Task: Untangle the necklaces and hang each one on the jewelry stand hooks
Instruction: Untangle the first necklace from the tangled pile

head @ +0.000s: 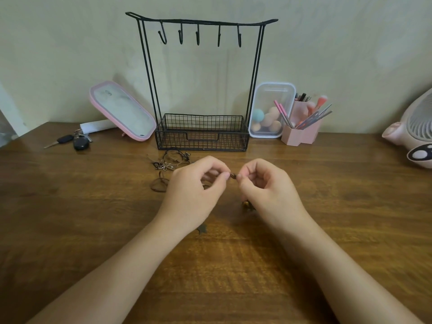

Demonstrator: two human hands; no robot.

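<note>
Both hands, left hand (198,183) and right hand (264,183), are pinched on what seems a small clasp (233,176) above the table (350,206). Tangled necklaces (170,161) lie before the jewelry stand (201,132); all 5 hooks (198,35) remain unfilled.

A necklace tangle (169,163) (maybe touching) lies before the wire basket (202,136).

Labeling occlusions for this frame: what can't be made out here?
All head view:
- the small brown piece pinched between left hand and right hand: fingertips cover most of it.
- the necklace tangle: too fine to count strands.
- the pink fan: cut off by the right edge.
</note>
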